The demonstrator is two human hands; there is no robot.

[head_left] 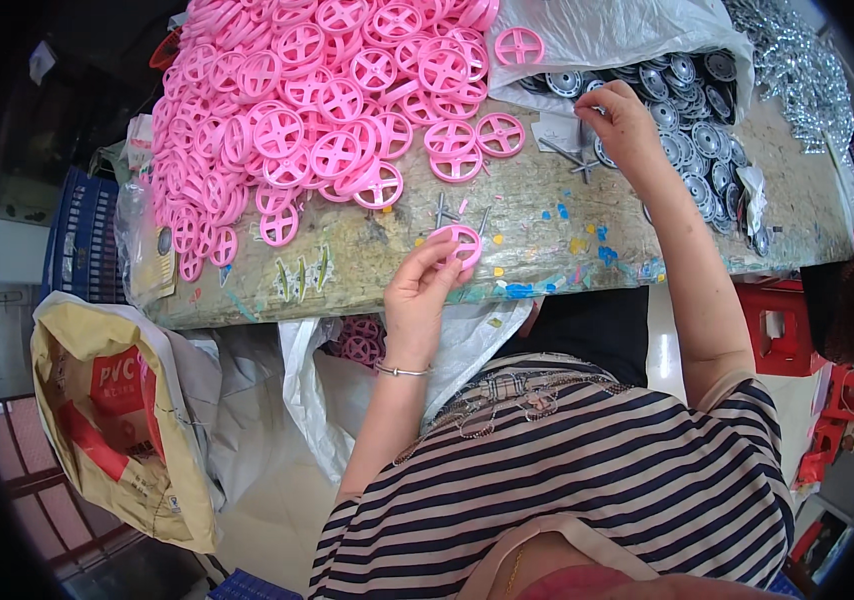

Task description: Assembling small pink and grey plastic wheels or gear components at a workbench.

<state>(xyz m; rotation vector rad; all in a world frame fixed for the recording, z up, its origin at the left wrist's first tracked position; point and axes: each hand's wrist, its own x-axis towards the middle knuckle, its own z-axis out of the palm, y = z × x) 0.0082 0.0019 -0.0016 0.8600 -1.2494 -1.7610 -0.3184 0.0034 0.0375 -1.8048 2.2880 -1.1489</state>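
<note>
While a tan sack point(187, 480) gapes at far left beside the table point(247, 300), a heap of pink wheels point(277, 80) covers the table's left and far-middle part. In front of the heap lie leaf stickers point(302, 272), green on white. Next comes the left hand point(415, 295), thumb and fingers gripping a single wheel point(473, 238) over the table's near edge; short grey rods point(444, 212) lie just beyond it. Farther right, more rods point(579, 161) lie crossed near a small white paper point(555, 130). The right hand point(622, 130) hovers just past them, fingertips bent toward the thumb; whether they hold anything, I cannot tell. Around and behind that hand, dark discs point(707, 142) with silvery faces spread from the mouth of a white bag point(637, 30), and silver tinsel point(792, 70) is piled at the far right.
</note>
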